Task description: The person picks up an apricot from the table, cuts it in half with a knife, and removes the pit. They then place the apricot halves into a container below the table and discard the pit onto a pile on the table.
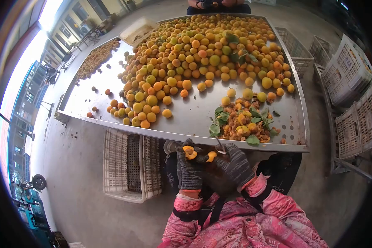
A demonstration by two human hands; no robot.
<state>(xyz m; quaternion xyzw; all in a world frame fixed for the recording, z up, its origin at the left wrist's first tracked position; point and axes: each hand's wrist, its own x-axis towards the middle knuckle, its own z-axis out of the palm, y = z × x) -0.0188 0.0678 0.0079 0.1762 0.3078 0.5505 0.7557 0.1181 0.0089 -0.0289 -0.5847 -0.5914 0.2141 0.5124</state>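
Both my hands wear dark grey knit gloves and are close together below the front edge of the metal table (161,133). My left hand (189,172) is closed around a cut apricot half (189,152), its hollow inner side facing up. In my right hand (237,166) is a small knife (220,145), its thin blade pointing up toward the table edge. A second orange apricot piece (211,156) shows between the hands, beside the right fingers. Just beyond, on the table, lies a heap of apricot scraps (239,126) mixed with green leaves (215,129).
A large pile of whole apricots (202,53) covers much of the table. A pale tub (139,31) and a patch of small brown pits (97,59) are at the far left. Crates (153,177) stand below left and at right (355,128). Another person (219,8) sits opposite.
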